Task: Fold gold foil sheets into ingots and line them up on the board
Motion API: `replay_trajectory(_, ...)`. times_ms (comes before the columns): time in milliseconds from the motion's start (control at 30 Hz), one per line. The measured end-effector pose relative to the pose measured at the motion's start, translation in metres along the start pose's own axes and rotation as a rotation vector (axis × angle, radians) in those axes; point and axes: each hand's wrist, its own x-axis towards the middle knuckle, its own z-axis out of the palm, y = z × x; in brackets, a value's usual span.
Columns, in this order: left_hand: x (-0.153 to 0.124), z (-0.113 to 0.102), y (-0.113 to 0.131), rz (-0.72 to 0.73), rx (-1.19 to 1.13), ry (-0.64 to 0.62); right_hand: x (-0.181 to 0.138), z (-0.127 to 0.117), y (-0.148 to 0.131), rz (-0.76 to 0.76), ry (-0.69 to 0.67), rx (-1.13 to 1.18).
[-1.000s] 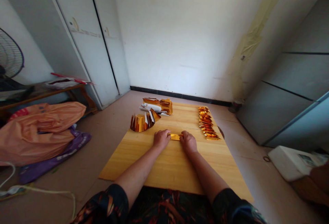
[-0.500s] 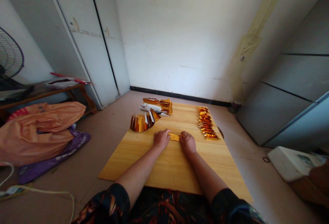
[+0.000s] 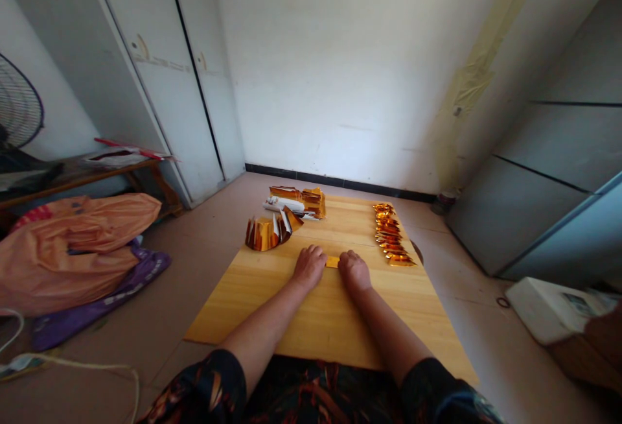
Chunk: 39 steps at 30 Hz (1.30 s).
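Note:
A narrow strip of folded gold foil paper (image 3: 332, 262) lies low over the middle of the wooden board (image 3: 321, 320). My left hand (image 3: 311, 266) has its fingers closed on the strip's left end. On the right end, my right hand (image 3: 354, 271) grips it with curled fingers. Only a short middle part of the strip shows between the hands; its ends are covered. To the right stands a row of folded gold foil pieces (image 3: 389, 236), pointed at their ends. Beyond my left hand sits a curved, fanned stack of gold foil sheets (image 3: 265, 235) with white backs.
At the board's far left edge lies more gold foil paper (image 3: 315, 200) with a white packet (image 3: 284, 204). An orange bag (image 3: 78, 242) and a purple bag (image 3: 107, 307) rest on the floor at left. A white box (image 3: 549, 307) is at right.
My left hand has shifted slightly to the right along the strip, so less foil shows between the hands. My right hand stays almost in place.

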Motion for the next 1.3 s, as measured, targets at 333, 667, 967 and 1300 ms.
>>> replay_trajectory(333,-0.001,-0.004,-0.014,-0.114,-0.167,-0.018,0.016,-0.025,-0.020,0.273,-0.205,0.102)
replay_trajectory(667,0.000,-0.003,-0.011,-0.226,-0.191,-0.005,0.014,-0.030,-0.031,0.335,-0.227,0.085)
replay_trajectory(967,0.000,-0.004,-0.013,-0.271,-0.195,-0.024,0.016,-0.023,-0.018,0.294,-0.236,0.118)
replay_trajectory(1300,0.001,-0.006,-0.020,-0.218,-0.178,-0.109,0.019,-0.014,0.018,0.179,-0.188,0.263)
